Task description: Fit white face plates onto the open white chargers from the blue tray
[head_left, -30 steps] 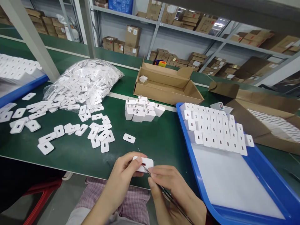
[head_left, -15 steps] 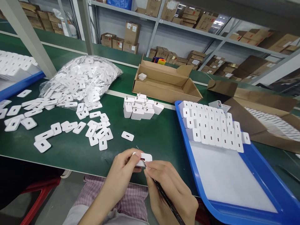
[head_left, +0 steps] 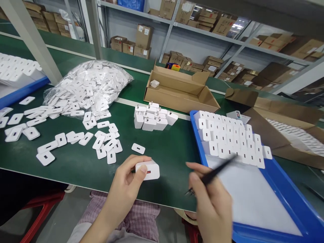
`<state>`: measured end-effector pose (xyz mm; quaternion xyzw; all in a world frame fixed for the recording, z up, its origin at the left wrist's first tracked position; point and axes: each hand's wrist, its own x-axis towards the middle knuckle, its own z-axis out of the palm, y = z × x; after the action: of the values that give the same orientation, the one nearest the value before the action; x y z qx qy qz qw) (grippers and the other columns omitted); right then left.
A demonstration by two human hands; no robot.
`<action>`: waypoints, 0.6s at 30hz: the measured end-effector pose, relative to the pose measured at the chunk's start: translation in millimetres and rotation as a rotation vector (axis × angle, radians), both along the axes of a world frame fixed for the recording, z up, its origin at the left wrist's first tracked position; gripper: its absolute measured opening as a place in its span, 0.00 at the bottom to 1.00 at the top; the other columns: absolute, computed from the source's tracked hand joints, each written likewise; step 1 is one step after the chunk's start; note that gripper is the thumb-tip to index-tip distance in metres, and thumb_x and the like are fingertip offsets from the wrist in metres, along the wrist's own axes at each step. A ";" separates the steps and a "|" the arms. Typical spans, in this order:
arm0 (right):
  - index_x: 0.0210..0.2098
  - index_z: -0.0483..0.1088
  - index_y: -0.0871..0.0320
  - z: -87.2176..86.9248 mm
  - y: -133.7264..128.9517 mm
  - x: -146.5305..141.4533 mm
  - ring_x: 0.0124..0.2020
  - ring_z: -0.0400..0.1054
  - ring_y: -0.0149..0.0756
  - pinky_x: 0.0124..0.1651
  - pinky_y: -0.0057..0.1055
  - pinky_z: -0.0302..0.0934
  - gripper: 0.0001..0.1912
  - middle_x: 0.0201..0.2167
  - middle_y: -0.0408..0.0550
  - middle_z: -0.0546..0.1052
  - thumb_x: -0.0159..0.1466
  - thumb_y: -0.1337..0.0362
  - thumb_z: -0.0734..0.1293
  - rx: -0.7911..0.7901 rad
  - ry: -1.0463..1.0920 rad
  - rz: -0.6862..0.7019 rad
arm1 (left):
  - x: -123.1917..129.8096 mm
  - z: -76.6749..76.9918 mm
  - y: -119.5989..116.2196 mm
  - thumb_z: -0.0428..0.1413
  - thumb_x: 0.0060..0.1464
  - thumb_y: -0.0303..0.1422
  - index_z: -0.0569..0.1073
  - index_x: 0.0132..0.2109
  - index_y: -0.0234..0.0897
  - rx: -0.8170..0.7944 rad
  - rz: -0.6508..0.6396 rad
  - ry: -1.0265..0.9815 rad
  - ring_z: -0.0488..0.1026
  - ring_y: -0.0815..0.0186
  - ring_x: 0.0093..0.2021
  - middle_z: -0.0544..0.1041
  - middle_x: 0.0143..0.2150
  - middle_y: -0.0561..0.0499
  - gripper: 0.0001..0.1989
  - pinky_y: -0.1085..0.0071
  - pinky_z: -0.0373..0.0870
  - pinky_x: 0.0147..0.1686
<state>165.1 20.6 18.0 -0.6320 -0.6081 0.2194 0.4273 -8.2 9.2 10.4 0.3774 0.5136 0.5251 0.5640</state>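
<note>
My left hand [head_left: 130,179] grips a white USB charger [head_left: 153,171] at its left end, thumb on the face. The face, with a dark slot showing red inside, is turned toward me. My right hand [head_left: 211,199], apart from the charger and near the blue tray, is closed on black tweezers [head_left: 215,172], blurred by motion. Their metal tip points down and left. Just beyond my left hand, a single white slotted cover plate [head_left: 138,148] lies on the green table. A cluster of white chargers [head_left: 154,118] stands farther back, prongs up.
Loose white plates [head_left: 105,141] lie at left, before a clear bag [head_left: 96,84] full of them. The blue tray [head_left: 211,194] at right holds rows of chargers. Behind are an open cardboard box [head_left: 182,98] and a larger box [head_left: 265,125]. A post [head_left: 32,40] rises at left.
My right hand has pulled the tweezers away from the charger, to the right, and swung them round. My left hand still holds the charger, its slotted face now more exposed.
</note>
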 end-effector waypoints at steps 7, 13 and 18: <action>0.58 0.68 0.56 -14.8 23.1 -15.1 0.58 0.65 0.58 0.59 0.57 0.60 0.29 0.56 0.59 0.72 0.65 0.45 0.60 -0.171 -0.113 0.064 | -3.5 5.2 -7.6 0.57 0.58 0.48 0.79 0.41 0.46 0.067 0.039 -0.049 0.71 0.65 0.44 0.72 0.46 0.50 0.14 0.80 0.72 0.37; 0.49 0.74 0.47 -7.1 -12.2 -41.3 0.48 0.75 0.41 0.45 0.29 0.72 0.23 0.50 0.50 0.77 0.59 0.44 0.71 -0.216 0.815 0.380 | 6.7 1.0 -13.5 0.61 0.53 0.48 0.70 0.48 0.51 0.157 0.040 -0.042 0.71 0.67 0.43 0.70 0.46 0.54 0.17 0.78 0.71 0.41; 0.49 0.76 0.46 -25.3 -18.3 -36.5 0.50 0.75 0.42 0.46 0.30 0.72 0.18 0.51 0.52 0.77 0.62 0.48 0.69 0.126 0.705 0.375 | 8.6 -0.6 -17.2 0.63 0.48 0.46 0.68 0.53 0.48 0.040 -0.075 0.075 0.68 0.55 0.59 0.65 0.62 0.48 0.25 0.70 0.68 0.52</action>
<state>128.6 2.3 -7.2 -0.3688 -0.5412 0.4593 0.6001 0.3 -8.0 9.8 0.4271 0.5093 0.4990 0.5560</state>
